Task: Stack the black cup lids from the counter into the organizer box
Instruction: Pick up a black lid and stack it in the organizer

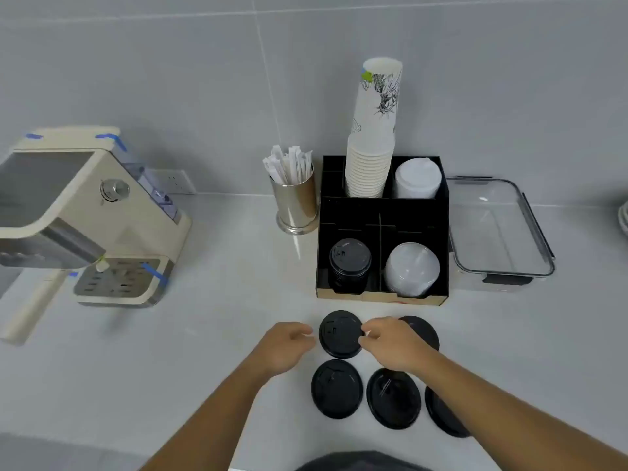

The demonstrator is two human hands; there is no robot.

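Observation:
Several black cup lids lie flat on the white counter in front of the black organizer box (382, 212). My right hand (390, 345) pinches the right rim of the far-left lid (339, 334) between thumb and forefinger. My left hand (289, 345) hovers just left of that lid, fingers curled and apart, holding nothing. Another lid (424, 329) peeks out behind my right hand. Two lids (336, 389) (393, 398) lie nearer me, and a further lid (441, 418) is partly hidden under my right forearm. A stack of black lids (350, 263) stands in the box's front-left compartment.
The box also holds clear lids (413, 268), white lids (418, 178) and a tall stack of paper cups (373, 130). A metal cup of wrapped sticks (296, 202) stands to its left, a clear lidded container (499, 229) to its right. A cream coffee machine (91, 215) sits far left.

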